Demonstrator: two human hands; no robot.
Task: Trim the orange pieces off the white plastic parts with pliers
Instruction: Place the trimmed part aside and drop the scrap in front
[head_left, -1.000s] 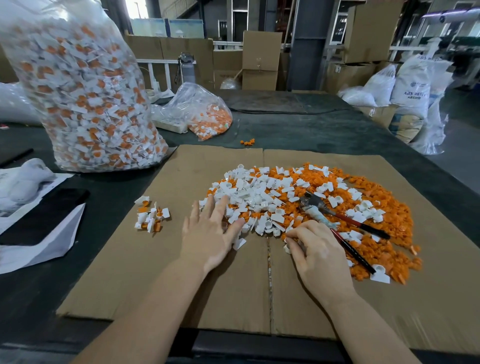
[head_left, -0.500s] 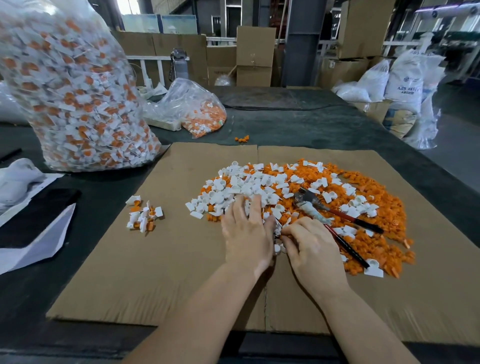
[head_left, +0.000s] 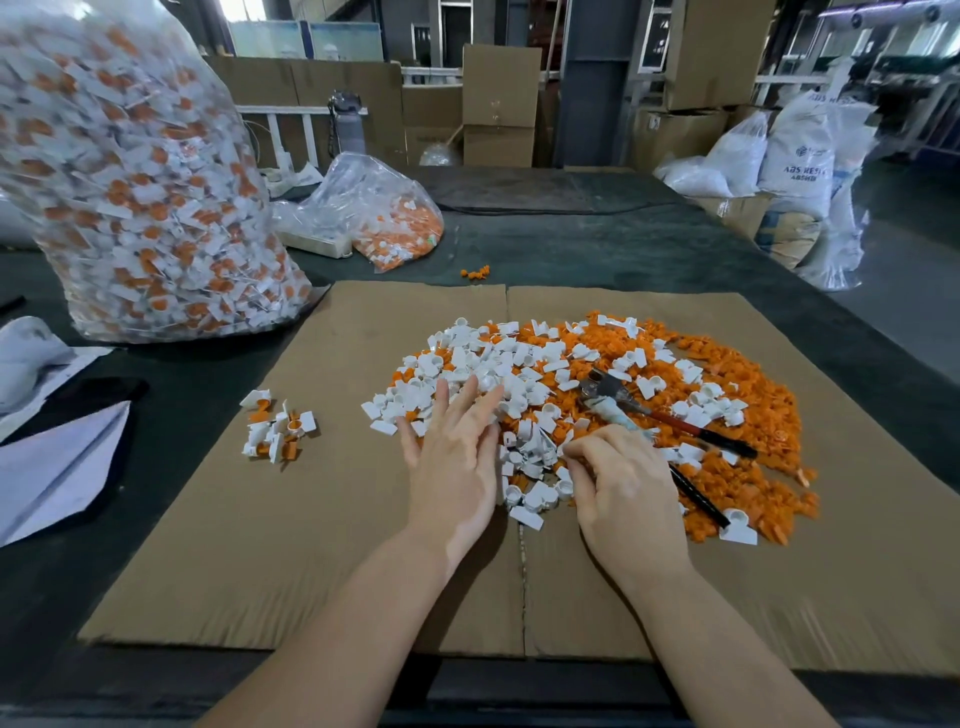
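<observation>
Head view, left hand (head_left: 451, 467) flat with fingers straight on white plastic parts (head_left: 498, 374), right hand (head_left: 621, 486) grip curled among parts, hold unclear, pliers (head_left: 670, 421) at 2 o'clock on orange pieces (head_left: 753, 395), cardboard (head_left: 260, 519).

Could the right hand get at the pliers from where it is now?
Probably yes: the pliers lie bare on top of the pile just beyond the right hand, nothing covering the handles.

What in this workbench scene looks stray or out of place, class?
A small cluster of orange pieces lies alone on the dark table, beyond the cardboard sheet, apart from the main pile. It looks strayed. The pliers lie unused on that pile.
</observation>
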